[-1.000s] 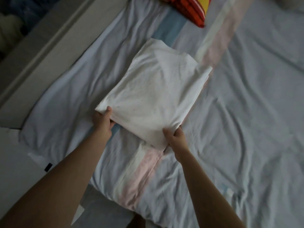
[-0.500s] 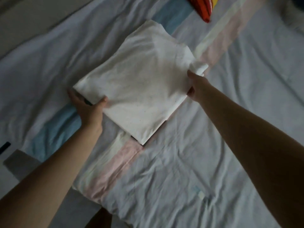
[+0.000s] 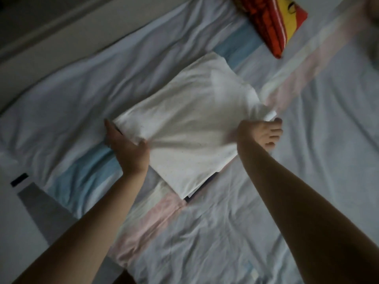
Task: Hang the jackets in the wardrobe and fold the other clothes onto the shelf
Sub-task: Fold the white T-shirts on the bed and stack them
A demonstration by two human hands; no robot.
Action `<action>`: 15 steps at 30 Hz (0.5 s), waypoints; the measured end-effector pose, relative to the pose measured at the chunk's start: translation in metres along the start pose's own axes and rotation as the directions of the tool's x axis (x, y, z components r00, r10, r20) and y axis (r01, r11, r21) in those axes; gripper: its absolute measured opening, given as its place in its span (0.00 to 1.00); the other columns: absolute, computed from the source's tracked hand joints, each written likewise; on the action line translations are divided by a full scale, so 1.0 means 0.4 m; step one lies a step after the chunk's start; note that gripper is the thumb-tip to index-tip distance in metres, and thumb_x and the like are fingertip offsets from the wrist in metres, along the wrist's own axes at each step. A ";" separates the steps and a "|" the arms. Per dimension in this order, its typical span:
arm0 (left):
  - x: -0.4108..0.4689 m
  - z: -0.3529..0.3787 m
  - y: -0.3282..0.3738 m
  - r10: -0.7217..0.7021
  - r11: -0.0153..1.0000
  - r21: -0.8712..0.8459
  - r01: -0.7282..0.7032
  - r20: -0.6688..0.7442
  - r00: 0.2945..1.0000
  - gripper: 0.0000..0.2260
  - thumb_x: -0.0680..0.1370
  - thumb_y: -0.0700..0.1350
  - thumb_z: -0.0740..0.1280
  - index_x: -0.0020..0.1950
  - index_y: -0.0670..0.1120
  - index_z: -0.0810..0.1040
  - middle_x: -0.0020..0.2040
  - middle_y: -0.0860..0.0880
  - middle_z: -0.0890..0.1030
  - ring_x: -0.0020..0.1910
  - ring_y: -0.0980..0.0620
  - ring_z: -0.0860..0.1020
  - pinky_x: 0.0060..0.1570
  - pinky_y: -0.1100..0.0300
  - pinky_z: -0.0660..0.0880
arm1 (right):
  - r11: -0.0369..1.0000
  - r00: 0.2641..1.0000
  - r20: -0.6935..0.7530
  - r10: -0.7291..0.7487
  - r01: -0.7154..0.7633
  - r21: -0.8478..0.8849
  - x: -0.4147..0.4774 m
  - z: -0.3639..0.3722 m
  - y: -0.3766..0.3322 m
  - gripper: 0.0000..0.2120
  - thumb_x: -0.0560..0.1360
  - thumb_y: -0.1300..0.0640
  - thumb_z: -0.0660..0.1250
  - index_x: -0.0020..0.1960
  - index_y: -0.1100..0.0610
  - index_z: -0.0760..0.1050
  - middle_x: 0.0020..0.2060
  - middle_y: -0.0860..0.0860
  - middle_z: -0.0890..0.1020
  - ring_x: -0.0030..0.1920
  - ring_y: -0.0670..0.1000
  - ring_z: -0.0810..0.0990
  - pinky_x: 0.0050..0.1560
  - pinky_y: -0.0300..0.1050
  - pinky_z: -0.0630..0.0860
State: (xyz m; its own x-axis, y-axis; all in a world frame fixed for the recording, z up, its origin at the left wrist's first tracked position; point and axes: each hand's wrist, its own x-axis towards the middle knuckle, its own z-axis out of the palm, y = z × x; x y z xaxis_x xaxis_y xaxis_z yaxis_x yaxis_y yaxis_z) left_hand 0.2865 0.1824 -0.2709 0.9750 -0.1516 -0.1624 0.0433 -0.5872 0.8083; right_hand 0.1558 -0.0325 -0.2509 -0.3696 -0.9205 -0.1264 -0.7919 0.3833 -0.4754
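Observation:
A folded white garment [image 3: 188, 128] lies on the bed, roughly a diamond from my view. My left hand [image 3: 127, 148] grips its left corner, thumb on top of the cloth and fingers underneath. At the garment's right corner my right hand [image 3: 260, 134] holds the bunched edge with curled fingers, palm turned up. A dark strip shows under the near corner of the garment.
The bed sheet [image 3: 266, 212] is pale blue with pink, white and light blue stripes and many wrinkles. A red and yellow cushion [image 3: 274, 19] lies at the far edge. A grey bed frame [image 3: 41, 44] runs along the upper left.
My right hand went from the garment's near corner to its right corner and now grips it. My left hand slid to the left corner. The view shifted.

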 end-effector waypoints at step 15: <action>-0.113 0.103 -0.070 0.442 0.511 0.532 -0.675 0.511 0.737 0.34 0.72 0.64 0.57 0.77 0.57 0.56 0.78 0.47 0.53 0.76 0.37 0.53 0.65 0.25 0.48 | 0.357 0.411 0.498 -0.764 0.911 -0.206 0.052 0.072 0.104 0.32 0.76 0.34 0.45 0.78 0.44 0.50 0.78 0.48 0.52 0.77 0.58 0.52 0.74 0.60 0.44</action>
State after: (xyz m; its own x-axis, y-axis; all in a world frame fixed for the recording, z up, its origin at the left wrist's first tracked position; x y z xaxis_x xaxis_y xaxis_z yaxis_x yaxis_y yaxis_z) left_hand 0.2323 0.1730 -0.3093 0.6264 -0.7778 -0.0517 -0.7522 -0.6205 0.2220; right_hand 0.1291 -0.0379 -0.2983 0.6946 -0.7090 -0.1222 -0.7194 -0.6866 -0.1055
